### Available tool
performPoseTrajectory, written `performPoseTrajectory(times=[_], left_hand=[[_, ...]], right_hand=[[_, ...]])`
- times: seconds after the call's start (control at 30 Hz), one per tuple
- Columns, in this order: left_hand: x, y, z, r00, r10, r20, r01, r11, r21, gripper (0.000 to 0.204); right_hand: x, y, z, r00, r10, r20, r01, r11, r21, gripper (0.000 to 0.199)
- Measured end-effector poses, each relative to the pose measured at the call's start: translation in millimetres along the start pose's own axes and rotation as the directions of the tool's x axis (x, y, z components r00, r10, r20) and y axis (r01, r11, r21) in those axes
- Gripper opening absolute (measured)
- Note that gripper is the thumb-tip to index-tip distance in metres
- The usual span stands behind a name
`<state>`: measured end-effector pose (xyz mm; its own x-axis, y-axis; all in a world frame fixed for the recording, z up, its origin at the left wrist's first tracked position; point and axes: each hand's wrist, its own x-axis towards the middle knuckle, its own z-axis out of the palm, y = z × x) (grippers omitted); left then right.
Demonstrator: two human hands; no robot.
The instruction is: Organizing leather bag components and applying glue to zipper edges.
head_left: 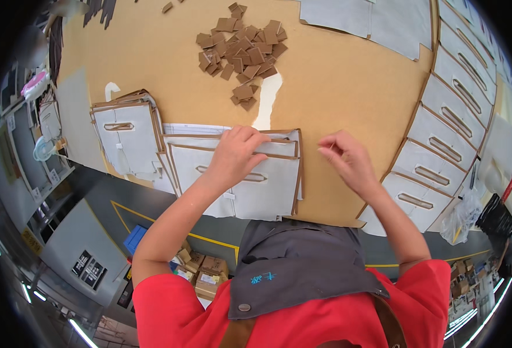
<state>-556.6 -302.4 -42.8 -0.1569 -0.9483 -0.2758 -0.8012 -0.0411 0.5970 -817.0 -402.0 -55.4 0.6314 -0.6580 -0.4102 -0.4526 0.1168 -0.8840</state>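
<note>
The white panel (256, 200) with brown edging lies on top of a stack at the near edge of the tabletop (337, 87), straight before the person. It is placed there, I judge, because both hands can reach it with bent elbows. Its brown-edged slot (254, 177) is turned upward, partly covered by the left forearm.

The left hand (241, 152) rests over the far edge of this panel, its fingers curved and its thumb pointing to the right. Such a position would keep the sheets steady, but whether its grip is grasping the edge or only pressing on it, I cannot tell. The right hand (348, 159) is above the tabletop, to the right of the stack and apart from it. Its grip is drawn together, thumb near the fingertips, as for something small; the view is too coarse here, so I cannot say if anything is between them.

To the left, just beside, is another stack of white panels (134, 130). On the right, a row of panels (424, 171) lies overlapped like steps, probably so that every slot stays visible and each piece is easy to separate. On the far side, a loose heap of brown squares (250, 52) seems put out of the way of the panels, with a torn pale strip (269, 95) between it and the near stack.
</note>
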Motion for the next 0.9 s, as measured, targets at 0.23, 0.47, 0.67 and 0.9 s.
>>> performPoseTrajectory(times=[0.23,0.47,0.67,0.9], left_hand=[[-26,-9,22,0.988,0.126,-0.094,-0.112,0.983,0.145,0.035],[-56,-14,27,0.992,0.060,-0.108,-0.059,0.998,0.014,0.026],[-81,-37,-10,0.998,0.054,-0.043,-0.048,0.991,0.128,0.028],[-113,-68,-91,0.950,-0.305,0.063,0.303,0.952,0.039,0.024]], right_hand=[[-22,-1,75,0.945,-0.306,-0.114,0.223,0.859,-0.461,0.030],[-45,6,110,0.954,-0.253,-0.158,0.165,0.888,-0.430,0.029],[-74,19,137,0.946,-0.216,-0.241,0.164,0.962,-0.218,0.021],[-79,-17,95,0.885,-0.016,-0.465,0.085,0.988,0.127,0.006]])
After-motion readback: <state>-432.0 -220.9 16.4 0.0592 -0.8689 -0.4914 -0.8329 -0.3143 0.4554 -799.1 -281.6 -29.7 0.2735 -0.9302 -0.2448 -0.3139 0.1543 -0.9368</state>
